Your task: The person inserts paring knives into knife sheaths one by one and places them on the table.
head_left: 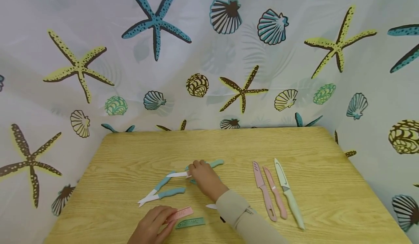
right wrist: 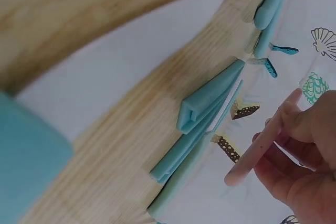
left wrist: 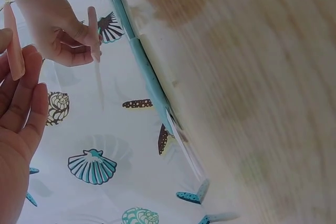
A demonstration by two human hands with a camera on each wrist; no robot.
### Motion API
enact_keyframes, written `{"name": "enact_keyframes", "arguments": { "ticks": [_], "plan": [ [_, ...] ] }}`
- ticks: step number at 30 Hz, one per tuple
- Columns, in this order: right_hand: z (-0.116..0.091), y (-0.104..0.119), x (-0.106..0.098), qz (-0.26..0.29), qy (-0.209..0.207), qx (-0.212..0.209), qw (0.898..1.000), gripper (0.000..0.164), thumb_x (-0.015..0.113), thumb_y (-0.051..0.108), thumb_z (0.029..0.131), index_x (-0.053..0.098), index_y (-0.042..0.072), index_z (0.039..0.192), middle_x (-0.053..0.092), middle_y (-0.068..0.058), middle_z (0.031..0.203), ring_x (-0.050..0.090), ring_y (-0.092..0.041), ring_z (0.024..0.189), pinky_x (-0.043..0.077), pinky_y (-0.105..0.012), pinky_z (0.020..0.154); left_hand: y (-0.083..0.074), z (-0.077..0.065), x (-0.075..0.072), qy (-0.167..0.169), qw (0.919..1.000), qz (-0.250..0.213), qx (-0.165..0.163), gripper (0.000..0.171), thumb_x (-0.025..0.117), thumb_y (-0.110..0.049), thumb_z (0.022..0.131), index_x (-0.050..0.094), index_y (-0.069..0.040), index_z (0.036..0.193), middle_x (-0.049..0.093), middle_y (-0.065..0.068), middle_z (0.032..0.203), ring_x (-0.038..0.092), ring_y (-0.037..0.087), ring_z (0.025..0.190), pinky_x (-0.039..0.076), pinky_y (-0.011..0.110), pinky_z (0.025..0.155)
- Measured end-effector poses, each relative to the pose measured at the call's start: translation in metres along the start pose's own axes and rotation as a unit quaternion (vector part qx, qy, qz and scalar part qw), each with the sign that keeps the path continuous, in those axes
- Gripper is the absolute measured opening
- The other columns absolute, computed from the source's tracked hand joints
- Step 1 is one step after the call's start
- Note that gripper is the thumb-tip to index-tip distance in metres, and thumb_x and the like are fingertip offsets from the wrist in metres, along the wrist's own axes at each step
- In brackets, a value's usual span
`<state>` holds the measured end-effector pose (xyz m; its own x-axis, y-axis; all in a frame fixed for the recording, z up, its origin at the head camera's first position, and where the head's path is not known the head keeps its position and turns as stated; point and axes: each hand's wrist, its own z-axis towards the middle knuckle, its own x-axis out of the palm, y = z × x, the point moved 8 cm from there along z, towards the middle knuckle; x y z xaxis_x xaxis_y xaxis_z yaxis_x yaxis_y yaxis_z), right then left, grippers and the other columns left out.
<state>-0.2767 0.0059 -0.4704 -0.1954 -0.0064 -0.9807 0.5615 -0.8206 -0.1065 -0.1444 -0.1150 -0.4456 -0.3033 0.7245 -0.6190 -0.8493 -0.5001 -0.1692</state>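
My left hand (head_left: 152, 225) holds a pink blade sheath (head_left: 184, 213) with raised lettering, low over the table's near side. Further forward, my right hand (head_left: 207, 178) grips a small knife by its pink handle (right wrist: 257, 156), the white blade (head_left: 178, 174) pointing left. Just in front of the left hand lies a green sheath (head_left: 191, 222). Beyond the left hand, two blue-handled knives (head_left: 171, 192) lie with their white blades crossing. Partly hidden by the right hand are a green-handled knife (head_left: 216, 163) and teal sheaths (right wrist: 210, 98).
Another teal-handled knife (right wrist: 31, 161) lies beneath the right forearm, its white blade showing. To the right are a pink knife with a slotted handle (head_left: 267, 202), a slimmer pink knife (head_left: 278, 200) and a pale green knife (head_left: 294, 207). A patterned curtain (head_left: 203, 55) surrounds the wooden table (head_left: 330, 186).
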Motion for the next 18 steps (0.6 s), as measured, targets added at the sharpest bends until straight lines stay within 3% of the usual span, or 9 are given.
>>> {"name": "enact_keyframes", "arguments": {
  "ticks": [8,18],
  "plan": [
    [-0.016,-0.001,-0.018,0.063,-0.027,0.009,0.998,0.024,0.072,0.006,0.085,0.060,0.009,0.106,0.058,-0.004,0.101,0.059,-0.016,0.089,0.051,-0.017,0.077,-0.001,0.001,0.000,0.006,1.0000,0.002,-0.001,0.030,0.052,-0.030,0.100,0.069,-0.005,0.102,0.064,0.003,0.093,0.060,0.013,0.076,0.048,0.016,0.066],
    [-0.045,-0.011,-0.042,0.114,-0.104,0.020,0.988,0.016,0.065,0.005,0.090,0.065,0.003,0.106,0.061,-0.004,0.095,0.060,-0.015,0.084,0.053,-0.017,0.072,0.000,0.001,0.000,0.003,0.9999,0.008,0.006,0.030,0.053,-0.030,0.100,0.070,-0.006,0.102,0.064,0.002,0.095,0.062,0.016,0.079,0.051,0.019,0.071]
  ]
}}
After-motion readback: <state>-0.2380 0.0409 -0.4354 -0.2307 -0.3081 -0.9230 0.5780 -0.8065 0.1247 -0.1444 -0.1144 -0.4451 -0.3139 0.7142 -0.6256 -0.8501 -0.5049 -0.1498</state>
